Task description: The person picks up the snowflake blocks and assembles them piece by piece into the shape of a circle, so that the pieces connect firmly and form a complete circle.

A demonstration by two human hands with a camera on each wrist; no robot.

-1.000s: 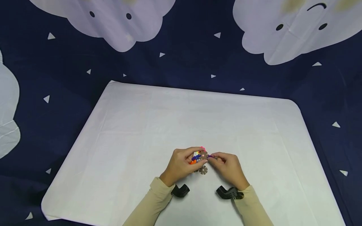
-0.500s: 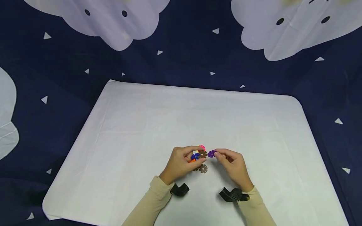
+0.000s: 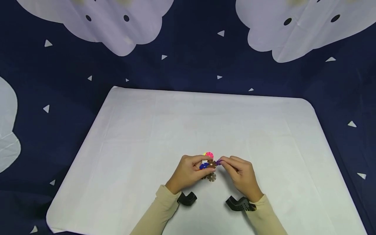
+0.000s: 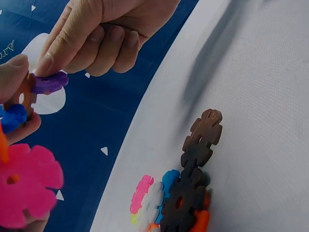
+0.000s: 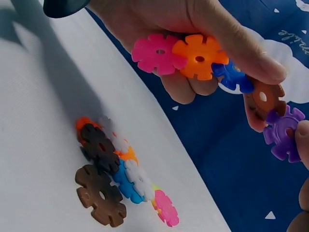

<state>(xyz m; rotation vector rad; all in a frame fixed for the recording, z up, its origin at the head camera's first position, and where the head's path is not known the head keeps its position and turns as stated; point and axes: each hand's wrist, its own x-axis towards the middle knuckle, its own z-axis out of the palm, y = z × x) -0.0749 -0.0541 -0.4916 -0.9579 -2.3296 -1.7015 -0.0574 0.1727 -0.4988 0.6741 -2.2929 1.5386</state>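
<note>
My left hand holds a short chain of notched plastic discs by its brown disc. Linked along from it are a blue disc, an orange disc and a pink disc. Between the thumb and forefinger of my right hand is a purple disc, turned at an angle to the brown one. Their edges meet; whether the notches are engaged I cannot tell. In the left wrist view, the right fingers partly cover the purple disc.
Beneath the hands, several more discs lie together on the white table, including a brown disc, a black disc and a small pink disc. A dark blue cloth with clouds surrounds the table.
The right hand drew the purple disc slightly away to the right, showing its face, then brought it back against the brown disc, now seen more edge-on. The left hand stays nearly in place.
</note>
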